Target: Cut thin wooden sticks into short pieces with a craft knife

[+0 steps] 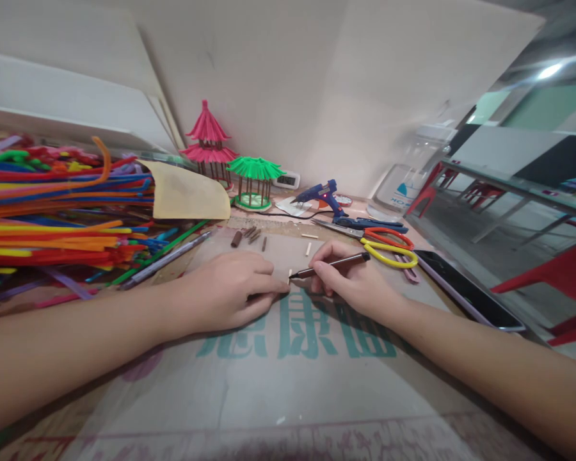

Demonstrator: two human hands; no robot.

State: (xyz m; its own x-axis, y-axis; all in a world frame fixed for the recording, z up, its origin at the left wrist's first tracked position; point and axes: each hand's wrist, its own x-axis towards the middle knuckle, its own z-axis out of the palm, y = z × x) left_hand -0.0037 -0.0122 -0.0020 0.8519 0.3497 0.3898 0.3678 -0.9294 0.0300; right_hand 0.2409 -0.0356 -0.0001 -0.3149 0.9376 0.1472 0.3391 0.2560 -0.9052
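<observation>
My right hand (343, 275) grips a dark brown marker pen (331, 264), its tip against a short pale stick (290, 276) lying on the plastic-covered table. My left hand (235, 285) rests flat, with its outstretched index fingertip on the stick's lower end. Two more pale sticks (308, 248) lie just beyond the pen. Farther left are the brown pen cap (237, 239) and several short brown-coloured sticks (254, 235).
Bundles of coloured pipe cleaners (62, 192) fill the left side. Behind stand a pink-roofed pagoda (208, 137), a green-roofed pavilion (255, 169) and a blue glue gun (324, 195). Scissors (388, 246) and a phone (468, 288) lie at right.
</observation>
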